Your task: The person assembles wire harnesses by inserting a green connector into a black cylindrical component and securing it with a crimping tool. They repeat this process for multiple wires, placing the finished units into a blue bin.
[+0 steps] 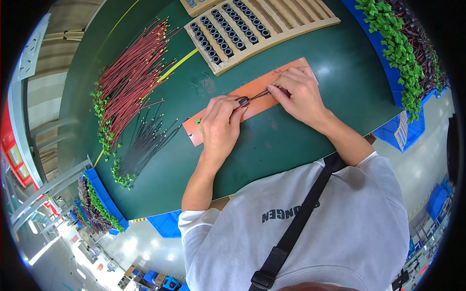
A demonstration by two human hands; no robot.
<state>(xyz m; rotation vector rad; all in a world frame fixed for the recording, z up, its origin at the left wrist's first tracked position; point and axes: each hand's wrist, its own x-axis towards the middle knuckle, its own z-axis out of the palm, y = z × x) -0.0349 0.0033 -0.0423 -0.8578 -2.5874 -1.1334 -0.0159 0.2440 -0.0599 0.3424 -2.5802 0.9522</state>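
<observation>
Thin dark wires (259, 95) run from a small black part (242, 101) above an orange board (259, 107) on the green surface (276, 150). The left hand (221, 119) has its fingers clamped around the part; the right hand (301, 94) pinches the wires. They look light, bendy and rather springy, best gripped near the part. Red wires (131, 82) lie leftward; a wooden tray (291, 41) sits beyond.

The left hand (220, 121) partly hides the black piece (242, 101); the right hand (302, 94) covers one end of the dark wires (259, 95); both mask stretches of the orange board (262, 105); the top edge crops the wooden tray (291, 40).
</observation>
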